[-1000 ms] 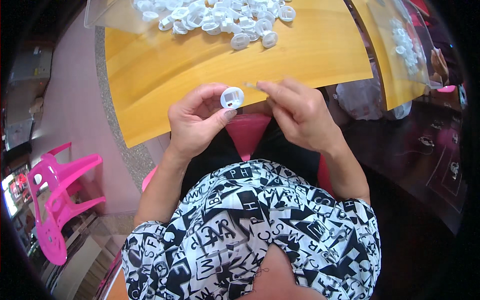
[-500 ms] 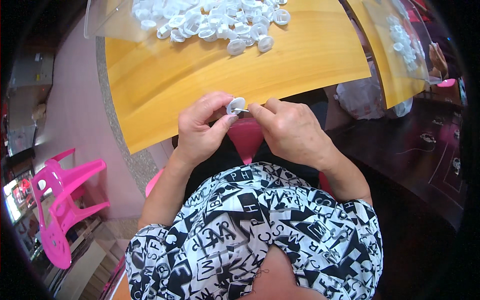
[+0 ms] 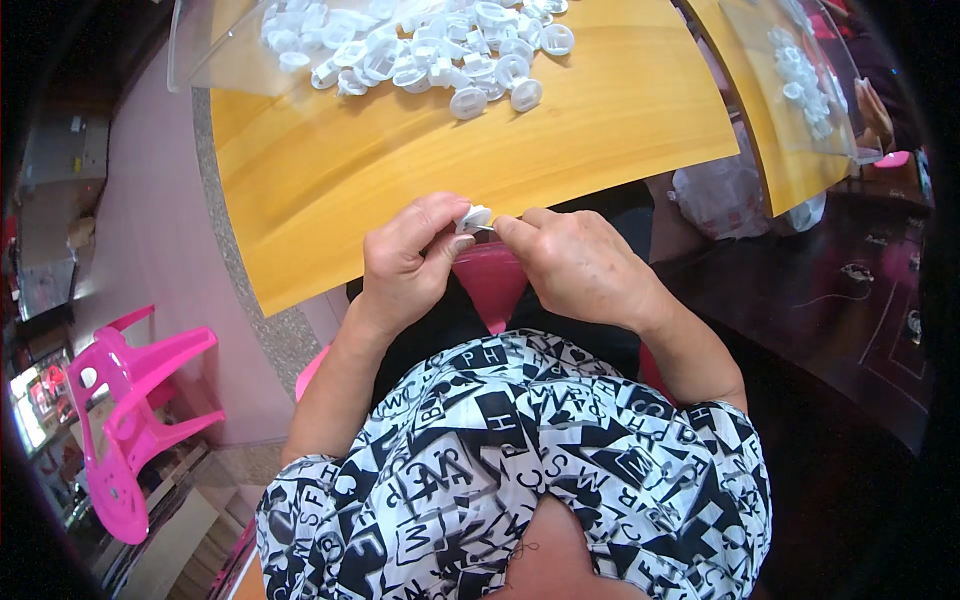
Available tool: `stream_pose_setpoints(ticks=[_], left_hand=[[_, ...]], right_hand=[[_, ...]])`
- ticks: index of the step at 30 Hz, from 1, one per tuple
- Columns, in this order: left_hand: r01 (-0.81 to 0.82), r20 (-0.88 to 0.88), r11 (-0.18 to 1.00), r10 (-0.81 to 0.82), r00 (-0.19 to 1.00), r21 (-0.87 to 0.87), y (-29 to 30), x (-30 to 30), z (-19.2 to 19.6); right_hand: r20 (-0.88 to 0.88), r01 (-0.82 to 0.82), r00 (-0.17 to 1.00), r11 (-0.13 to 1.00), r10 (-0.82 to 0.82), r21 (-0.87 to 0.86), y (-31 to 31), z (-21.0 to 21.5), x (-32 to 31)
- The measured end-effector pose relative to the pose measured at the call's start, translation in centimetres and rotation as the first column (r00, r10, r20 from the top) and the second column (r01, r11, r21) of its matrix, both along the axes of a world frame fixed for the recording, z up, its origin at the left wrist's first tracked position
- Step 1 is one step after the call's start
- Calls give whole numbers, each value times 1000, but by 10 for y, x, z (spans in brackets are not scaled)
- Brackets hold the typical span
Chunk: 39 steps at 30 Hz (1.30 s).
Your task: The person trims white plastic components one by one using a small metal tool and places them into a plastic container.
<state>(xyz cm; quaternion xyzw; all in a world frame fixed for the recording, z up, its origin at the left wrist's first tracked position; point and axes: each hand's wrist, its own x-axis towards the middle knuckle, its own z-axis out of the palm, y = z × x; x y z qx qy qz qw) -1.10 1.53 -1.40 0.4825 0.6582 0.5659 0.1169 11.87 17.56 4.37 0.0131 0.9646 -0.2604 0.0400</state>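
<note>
Centrally, both hands [image 3: 500,262] pinching white cap [image 3: 473,217], caps heaped on sheet [image 3: 210,60]

Yellow wooden table [image 3: 420,170], pink plastic chair [image 3: 130,420] at left, pinkish floor [image 3: 140,250], dark right side

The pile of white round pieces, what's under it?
The pile of white round pieces lies on a clear plastic sheet, which rests on the yellow wooden table. Anything beneath the table is hidden.
</note>
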Motion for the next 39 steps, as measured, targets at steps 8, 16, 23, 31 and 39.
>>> stream_pose_setpoints(ticks=[8, 16, 23, 31, 39], left_hand=[[29, 500, 999, -5, 866, -39, -2, 0, 5], [48, 485, 999, -47, 873, 9, -3, -1, -1], [28, 355, 1000, -22, 935, -12, 0, 2, 0], [-36, 186, 999, 37, 982, -7, 3, 1, 3], [-26, 84, 1000, 27, 996, -15, 1, 2, -4]], right_hand=[[-112, 75, 990, 993, -85, -92, 11, -2, 4], [-121, 79, 990, 996, -73, 43, 1, 2, 4], [-76, 78, 994, 994, -72, 81, -5, 3, 3], [14, 21, 1000, 995, -23, 101, -2, 11, -3], [91, -22, 996, 987, 7, 159, -4, 14, -1]])
